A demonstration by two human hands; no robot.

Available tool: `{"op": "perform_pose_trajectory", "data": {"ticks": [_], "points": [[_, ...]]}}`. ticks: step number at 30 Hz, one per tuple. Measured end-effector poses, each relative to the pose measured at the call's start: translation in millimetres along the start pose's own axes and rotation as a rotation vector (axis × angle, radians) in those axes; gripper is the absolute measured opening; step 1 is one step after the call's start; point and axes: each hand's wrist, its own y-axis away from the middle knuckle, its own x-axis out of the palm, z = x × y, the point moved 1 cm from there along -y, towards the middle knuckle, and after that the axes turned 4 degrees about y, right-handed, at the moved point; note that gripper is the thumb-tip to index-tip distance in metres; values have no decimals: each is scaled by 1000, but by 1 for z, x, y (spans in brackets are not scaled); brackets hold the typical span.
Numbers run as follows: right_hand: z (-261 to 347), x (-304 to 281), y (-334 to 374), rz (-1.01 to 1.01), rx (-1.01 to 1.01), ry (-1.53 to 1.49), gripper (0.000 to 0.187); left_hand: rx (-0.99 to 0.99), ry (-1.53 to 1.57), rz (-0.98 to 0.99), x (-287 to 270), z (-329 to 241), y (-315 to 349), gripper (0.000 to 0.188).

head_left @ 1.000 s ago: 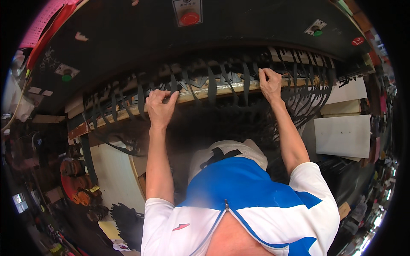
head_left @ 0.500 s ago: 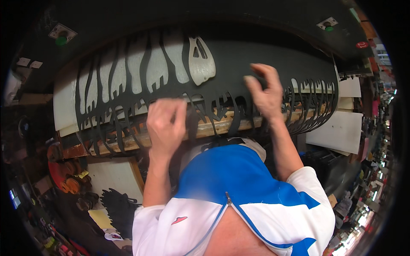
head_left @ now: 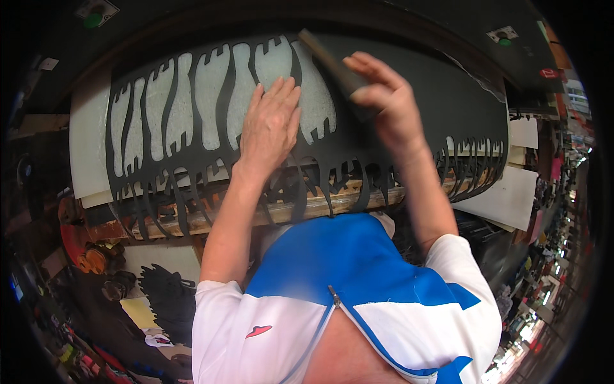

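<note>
A black sheet [head_left: 448, 96] lies over a pale board [head_left: 212, 83], which shows through a row of long cut-out holes with notched ends. My left hand [head_left: 272, 128] rests on the sheet among these holes, its fingers stretched out and flat, holding nothing. Between the thumb and fingers of my right hand [head_left: 393, 105] is a long cutting die [head_left: 326, 61], tilted up on its edge and somewhat blurred. Below it, the newest-looking hole at the row's right end is uncovered. Where the die meets my palm is hidden.
Cut strips of the sheet [head_left: 300, 189] hang over the near edge, in front of a wooden beam [head_left: 256, 221]. Overhead is a dark machine beam with green buttons [head_left: 93, 20] [head_left: 504, 41]. Black cut pieces [head_left: 167, 291] are stacked at lower left.
The pale die that lay flat on the sheet is now lifted on edge in my right hand. My left hand has moved forward and flattened on the sheet, which sits slightly differently in view.
</note>
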Motion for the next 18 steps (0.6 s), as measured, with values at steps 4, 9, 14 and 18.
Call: {"op": "perform_pose_trajectory", "data": {"ticks": [4, 9, 14, 18], "points": [[56, -39, -9, 67, 130, -271, 65, -69, -15, 73, -11, -15, -10, 48], [26, -9, 50, -124, -31, -286, 67, -235, 544, -15, -7, -94, -4, 85], [-5, 29, 71, -223, 98, -481, 62, -307, 949, -192, 27, -130, 3, 68], [1, 28, 67, -183, 198, -537, 58, -621, 1184, -385, 24, -109, 10, 51]]}}
